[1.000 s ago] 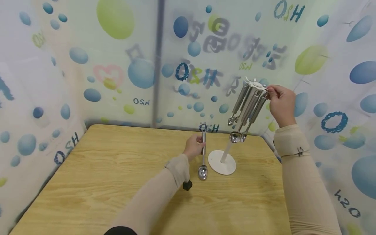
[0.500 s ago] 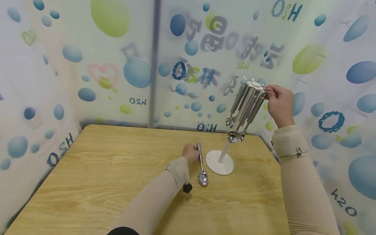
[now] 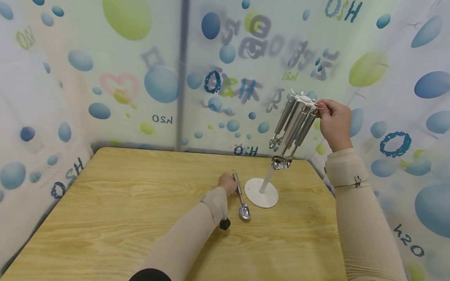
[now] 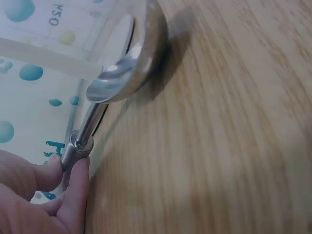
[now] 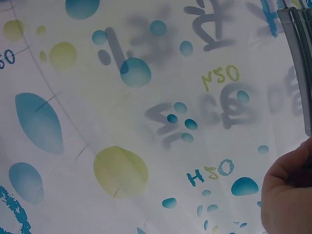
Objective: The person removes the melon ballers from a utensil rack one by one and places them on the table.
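My left hand (image 3: 227,184) pinches the handle of a shiny steel ice cream scoop (image 3: 244,212) between thumb and fingers. In the left wrist view the scoop's bowl (image 4: 117,80) is close over the tabletop, casting a shadow. A white utensil stand (image 3: 261,199) stands just to the right, its carousel top (image 3: 305,99) hung with several steel utensils (image 3: 294,125). At the top's right edge, my right hand (image 3: 335,123) pinches one of its hooks. The right wrist view catches that hand (image 5: 290,190) in the lower right corner, below a steel handle (image 5: 298,68).
A wooden table (image 3: 140,203) holds the stand near its back right corner. Patterned curtains (image 3: 218,70) close in the back and both sides. A black wrist device (image 3: 225,224) shows below the left cuff.
My left hand has lowered the scoop toward the tabletop, and its handle has gone from near upright to slanted. My right hand keeps its hold at the stand's top.
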The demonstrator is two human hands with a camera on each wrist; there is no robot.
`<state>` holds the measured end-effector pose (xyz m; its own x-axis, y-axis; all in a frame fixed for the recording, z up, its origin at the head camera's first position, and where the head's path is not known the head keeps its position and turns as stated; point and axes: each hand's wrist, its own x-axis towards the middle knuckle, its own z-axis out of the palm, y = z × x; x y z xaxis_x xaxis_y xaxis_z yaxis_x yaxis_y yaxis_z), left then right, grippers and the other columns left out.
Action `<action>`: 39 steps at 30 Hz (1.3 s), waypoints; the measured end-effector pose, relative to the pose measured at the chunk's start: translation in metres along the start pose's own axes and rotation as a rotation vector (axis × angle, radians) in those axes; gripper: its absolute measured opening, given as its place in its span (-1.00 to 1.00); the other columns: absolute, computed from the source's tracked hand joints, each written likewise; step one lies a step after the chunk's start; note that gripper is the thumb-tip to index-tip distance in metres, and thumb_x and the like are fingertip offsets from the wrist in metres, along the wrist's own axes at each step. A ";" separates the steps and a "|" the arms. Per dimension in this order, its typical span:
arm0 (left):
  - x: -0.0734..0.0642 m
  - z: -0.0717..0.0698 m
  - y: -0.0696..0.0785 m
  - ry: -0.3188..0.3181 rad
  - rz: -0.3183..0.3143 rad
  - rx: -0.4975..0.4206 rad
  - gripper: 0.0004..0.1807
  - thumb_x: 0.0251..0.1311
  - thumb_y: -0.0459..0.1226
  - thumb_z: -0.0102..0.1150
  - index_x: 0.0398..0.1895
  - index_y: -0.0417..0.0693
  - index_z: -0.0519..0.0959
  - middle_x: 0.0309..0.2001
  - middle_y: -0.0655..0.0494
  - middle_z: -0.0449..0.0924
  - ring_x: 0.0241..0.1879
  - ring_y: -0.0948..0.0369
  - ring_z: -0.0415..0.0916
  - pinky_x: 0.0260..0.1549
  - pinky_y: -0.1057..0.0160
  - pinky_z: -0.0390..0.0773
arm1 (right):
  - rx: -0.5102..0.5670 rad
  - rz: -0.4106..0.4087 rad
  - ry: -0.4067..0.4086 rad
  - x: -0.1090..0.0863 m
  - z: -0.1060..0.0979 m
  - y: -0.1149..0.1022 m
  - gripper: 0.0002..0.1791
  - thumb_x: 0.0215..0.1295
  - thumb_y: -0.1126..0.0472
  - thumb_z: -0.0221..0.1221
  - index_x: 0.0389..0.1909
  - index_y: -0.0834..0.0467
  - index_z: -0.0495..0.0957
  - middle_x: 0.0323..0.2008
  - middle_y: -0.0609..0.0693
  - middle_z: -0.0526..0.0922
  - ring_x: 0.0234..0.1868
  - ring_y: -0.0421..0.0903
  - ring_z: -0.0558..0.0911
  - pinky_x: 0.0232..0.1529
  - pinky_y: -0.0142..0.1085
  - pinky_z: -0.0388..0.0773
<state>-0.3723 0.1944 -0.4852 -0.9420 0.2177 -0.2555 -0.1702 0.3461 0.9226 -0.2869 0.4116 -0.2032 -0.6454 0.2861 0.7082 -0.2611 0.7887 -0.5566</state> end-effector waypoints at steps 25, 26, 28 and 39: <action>-0.006 -0.014 -0.001 -0.041 0.113 0.206 -0.65 0.44 -0.20 0.14 -0.53 -0.17 0.54 -0.56 0.06 0.48 -0.61 0.22 0.34 -0.64 0.30 0.36 | 0.014 -0.032 0.017 -0.002 -0.001 -0.002 -0.70 0.53 0.25 0.12 -0.16 0.43 0.70 -0.51 -0.18 0.61 -0.50 -0.40 0.50 -0.41 -0.56 0.44; -0.005 -0.017 0.000 -0.043 0.129 0.228 -0.65 0.46 -0.18 0.12 -0.48 -0.21 0.58 -0.52 0.02 0.51 -0.58 0.19 0.37 -0.61 0.27 0.38 | 0.011 -0.036 0.019 -0.002 -0.001 -0.002 -0.70 0.53 0.25 0.12 -0.16 0.42 0.70 -0.51 -0.18 0.61 -0.50 -0.40 0.50 -0.41 -0.56 0.43; -0.004 -0.021 0.005 -0.027 0.177 0.256 -0.70 0.47 -0.16 0.11 -0.26 -0.23 0.66 -0.33 -0.02 0.62 -0.43 0.16 0.48 -0.45 0.22 0.52 | 0.001 -0.037 0.017 -0.002 -0.001 -0.001 -0.70 0.53 0.25 0.12 -0.15 0.43 0.70 -0.47 -0.07 0.66 -0.50 -0.42 0.50 -0.40 -0.56 0.43; -0.039 -0.046 0.081 -0.041 0.504 0.142 -0.72 0.54 -0.22 0.03 0.11 -0.16 0.60 0.01 -0.03 0.65 -0.02 0.11 0.58 0.01 0.12 0.61 | -0.019 -0.020 -0.003 -0.003 0.000 -0.001 -0.69 0.54 0.24 0.10 -0.07 0.42 0.69 -0.27 0.22 0.70 -0.47 -0.46 0.51 -0.34 -0.61 0.46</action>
<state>-0.3628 0.1718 -0.3867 -0.8844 0.4235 0.1960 0.3446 0.3095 0.8863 -0.2846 0.4106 -0.2046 -0.6421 0.2690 0.7179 -0.2602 0.8043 -0.5341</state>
